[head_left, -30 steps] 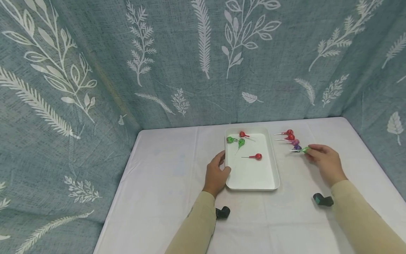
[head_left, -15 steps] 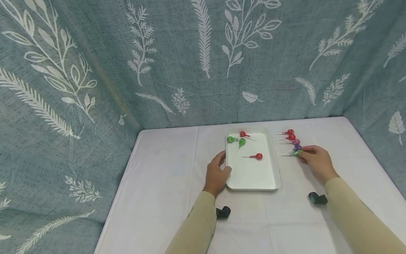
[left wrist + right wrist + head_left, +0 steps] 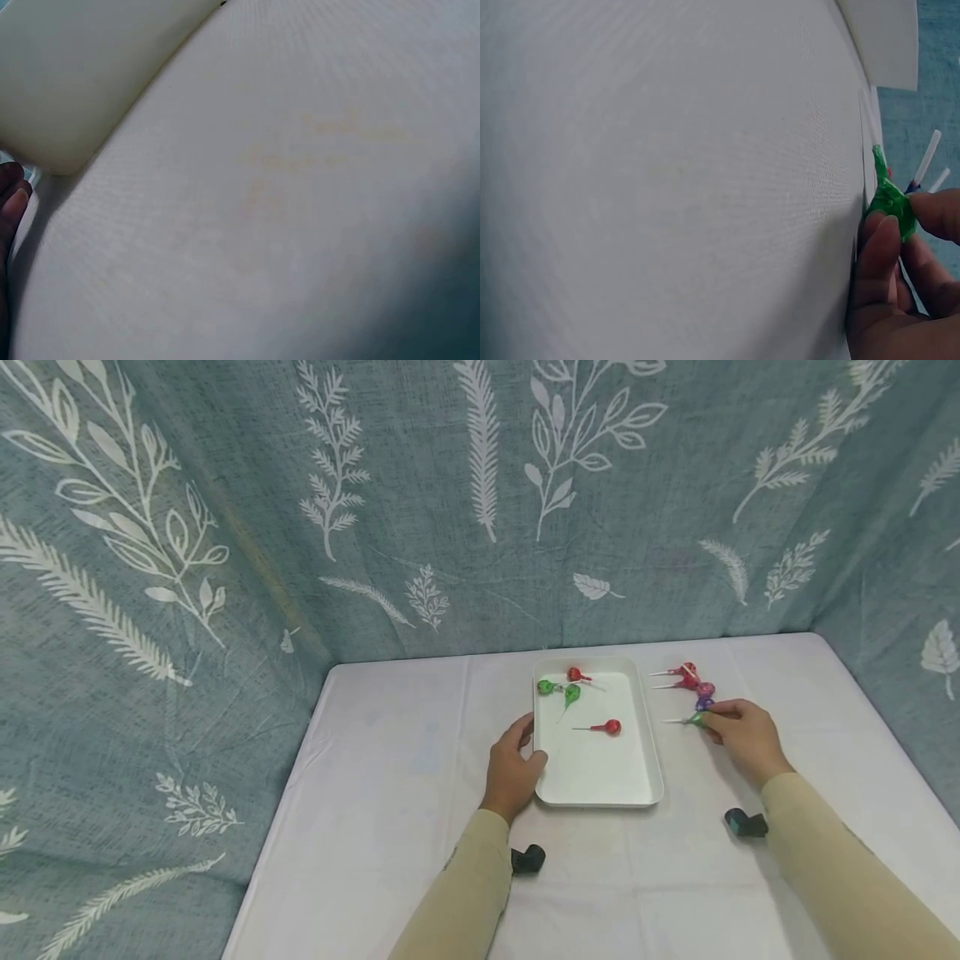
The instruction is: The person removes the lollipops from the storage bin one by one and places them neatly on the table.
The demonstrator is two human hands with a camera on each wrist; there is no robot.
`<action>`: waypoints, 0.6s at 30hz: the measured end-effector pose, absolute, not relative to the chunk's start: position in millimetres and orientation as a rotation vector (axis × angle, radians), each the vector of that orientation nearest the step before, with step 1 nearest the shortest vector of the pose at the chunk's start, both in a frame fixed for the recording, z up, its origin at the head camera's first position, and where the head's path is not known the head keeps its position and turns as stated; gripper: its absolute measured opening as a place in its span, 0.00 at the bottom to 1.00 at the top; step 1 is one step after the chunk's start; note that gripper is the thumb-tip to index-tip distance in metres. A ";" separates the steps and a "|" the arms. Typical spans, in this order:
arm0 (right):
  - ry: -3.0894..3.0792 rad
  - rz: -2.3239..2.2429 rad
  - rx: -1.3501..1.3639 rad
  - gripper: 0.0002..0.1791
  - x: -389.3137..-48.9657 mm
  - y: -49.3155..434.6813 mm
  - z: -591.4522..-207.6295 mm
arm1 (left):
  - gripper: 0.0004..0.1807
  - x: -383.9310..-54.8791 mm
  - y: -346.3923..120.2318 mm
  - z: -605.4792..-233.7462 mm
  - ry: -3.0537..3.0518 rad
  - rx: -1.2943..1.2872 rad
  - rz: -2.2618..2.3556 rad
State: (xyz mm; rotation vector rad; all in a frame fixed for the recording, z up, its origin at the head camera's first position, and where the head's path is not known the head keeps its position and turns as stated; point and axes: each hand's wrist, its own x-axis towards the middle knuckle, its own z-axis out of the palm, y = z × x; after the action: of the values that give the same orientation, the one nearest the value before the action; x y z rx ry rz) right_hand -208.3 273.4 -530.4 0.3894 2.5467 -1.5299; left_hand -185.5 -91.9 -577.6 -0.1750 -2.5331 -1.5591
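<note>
Seeing a blue-green leaf-patterned curtain (image 3: 420,510) hanging behind the white-covered bench (image 3: 390,777) and on both its sides. Seeing two pale sleeves (image 3: 465,877) reaching in from the near side, with a black device (image 3: 528,859) showing beside each wrist. Finding a white tray (image 3: 600,785) lying towards the far edge. Holding its left side in the grip of the left hand (image 3: 513,777), with the thumb lying over the rim. Pinching the wrapped head of a green lollipop (image 3: 696,719) in the narrow grip of the right hand (image 3: 748,735), right of the tray, with its stick pointing left. Finding a purple lollipop (image 3: 704,702) lying just beyond, then a pink lollipop (image 3: 706,690) and two red lollipops (image 3: 686,682) lying farther. Inside the tray, seeing two green lollipops (image 3: 573,693) and a red lollipop (image 3: 574,674) lying towards the far left, and another red lollipop (image 3: 612,727) lying nearer.
</note>
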 end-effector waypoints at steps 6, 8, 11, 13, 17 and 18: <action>2.561 -1.525 0.414 0.27 -207.1 274.7 -532.2 | 0.36 -185.3 -91.6 -576.9 -2.527 -0.184 -1.555; 2.569 -1.533 0.424 0.27 -206.7 275.1 -532.1 | 0.36 -185.1 -91.2 -576.3 -2.526 -0.184 -1.553; 2.580 -1.557 0.442 0.28 -205.8 275.9 -531.7 | 0.36 -185.0 -91.0 -576.3 -2.525 -0.185 -1.557; 2.579 -1.573 0.452 0.28 -205.3 276.5 -531.9 | 0.36 -185.2 -90.8 -576.5 -2.522 -0.186 -1.565; 2.559 -1.591 0.462 0.29 -205.6 276.2 -533.9 | 0.36 -185.6 -90.6 -576.7 -2.513 -0.191 -1.567; 2.555 -1.591 0.460 0.29 -206.1 276.1 -534.4 | 0.36 -185.5 -90.7 -576.5 -2.509 -0.192 -1.569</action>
State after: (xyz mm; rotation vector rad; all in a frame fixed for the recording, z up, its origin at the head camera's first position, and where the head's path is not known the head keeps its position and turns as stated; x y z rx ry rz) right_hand -206.1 276.1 -534.4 0.4605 2.5547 -1.5905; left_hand -185.5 -90.7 -576.5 -0.1922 -2.5091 -1.5692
